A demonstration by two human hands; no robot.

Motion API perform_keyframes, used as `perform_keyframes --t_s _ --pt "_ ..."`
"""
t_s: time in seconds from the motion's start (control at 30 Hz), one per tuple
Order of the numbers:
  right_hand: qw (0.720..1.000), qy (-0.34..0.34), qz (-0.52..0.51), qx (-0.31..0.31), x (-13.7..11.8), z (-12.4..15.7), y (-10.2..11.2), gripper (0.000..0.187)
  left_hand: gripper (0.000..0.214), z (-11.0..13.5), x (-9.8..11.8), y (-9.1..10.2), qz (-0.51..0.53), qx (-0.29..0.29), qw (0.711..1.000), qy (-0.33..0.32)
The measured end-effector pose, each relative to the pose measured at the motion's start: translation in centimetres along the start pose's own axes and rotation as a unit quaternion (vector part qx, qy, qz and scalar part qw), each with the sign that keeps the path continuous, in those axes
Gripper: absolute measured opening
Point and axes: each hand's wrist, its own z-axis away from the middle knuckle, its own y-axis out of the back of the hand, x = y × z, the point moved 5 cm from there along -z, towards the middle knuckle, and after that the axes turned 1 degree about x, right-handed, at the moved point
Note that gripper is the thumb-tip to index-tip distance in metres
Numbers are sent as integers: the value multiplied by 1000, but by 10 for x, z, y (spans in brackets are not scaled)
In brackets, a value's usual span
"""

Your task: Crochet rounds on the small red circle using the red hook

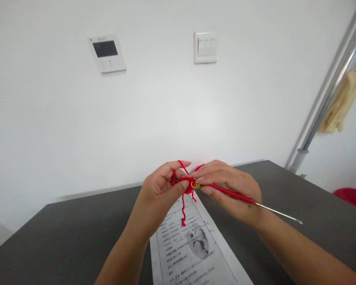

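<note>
Left grip (157, 189) pinched red crocheted piece (189, 190), yarn (183, 167) raised, likely for tension; right grip (239, 186) held red-handled crochet hook (233, 194), likely for control.

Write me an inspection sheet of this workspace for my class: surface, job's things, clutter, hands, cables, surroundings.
Surface: dark table beside a white wall.
Job's things: red knit piece, yarn, hook, yellow clip at the piece.
Clutter: printed paper on the table, below the hands.
Left hand: pinches the piece; yarn crosses its index finger.
Right hand: grips the hook's red handle, front end at the piece.
Cables: nothing seen.
Surroundings: screen panel and switch on the wall; at right, metal pole, hanging beige item, red object partly cut off.
</note>
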Motion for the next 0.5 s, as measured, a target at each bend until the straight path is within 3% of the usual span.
perform_keyframes --t_s 0.2,0.5 --pt "998 -44 -38 14 8 4 1 16 19 0 5 0 3 17 1000 -15" --pt "992 -66 -107 -5 14 6 1 17 20 -1 3 -1 13 -2 1000 15"
